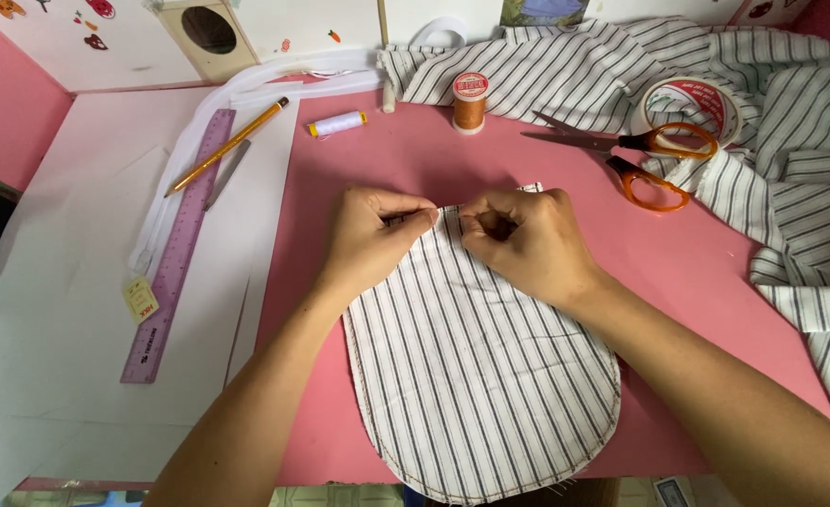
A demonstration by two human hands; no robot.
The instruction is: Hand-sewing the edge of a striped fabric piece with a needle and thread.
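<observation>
On the pink tabletop (405, 160), a striped fabric piece (476, 376) with a rounded lower end lies flat, directly below the camera. Its long axis runs toward and away from the person: the curved, stitched end points at the person, the straight top edge points away, toward the orange thread spool (470, 101). The stripes follow the same axis.

Both hands meet at that far straight edge. The left hand (373, 235) pinches the edge between thumb and fingertips, its grip closed on the cloth. The right hand (527, 239) is curled just beside it, fingertips closed on the same edge; whether it also holds a pin or needle is too small to tell.

The step in hand looks like folding or working the top edge at its middle. By my judgement, the next move calls for keeping the edge taut and level between the two pinches, so the stripes stay aligned.

Orange-handled scissors (654, 160) lie well apart on the right, beside more striped cloth (790, 113).
</observation>
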